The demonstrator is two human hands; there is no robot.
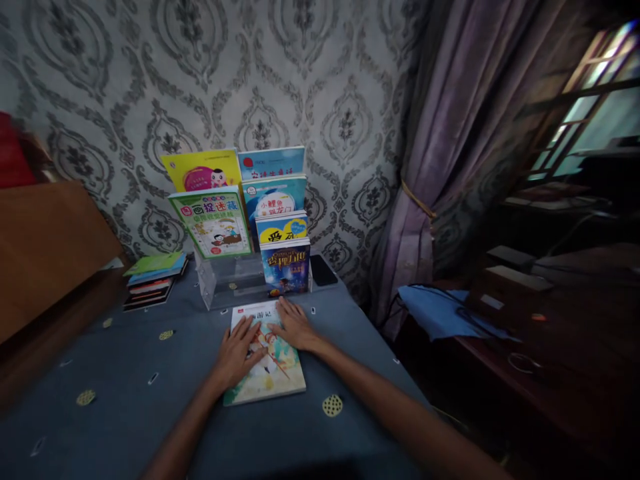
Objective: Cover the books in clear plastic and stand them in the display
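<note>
A picture book (280, 375) lies flat on the blue-grey tablecloth (125, 400) in front of me. My left hand (236, 352) rests palm down on its left half, fingers spread. Palm down too, my right hand (295, 325) lies on the book's upper right part. Just behind stands a clear acrylic display rack (231, 283) holding several children's books in tiers: a green one (213, 223), a yellow one (203, 169) and a dark blue one (286, 267) at the front right.
A small stack of books (153, 280) lies at the left of the table beside a wooden board (45, 247). A dark phone-like slab (323, 270) lies right of the rack. Purple curtain (450, 167) and a dark cluttered desk (525, 320) stand to the right.
</note>
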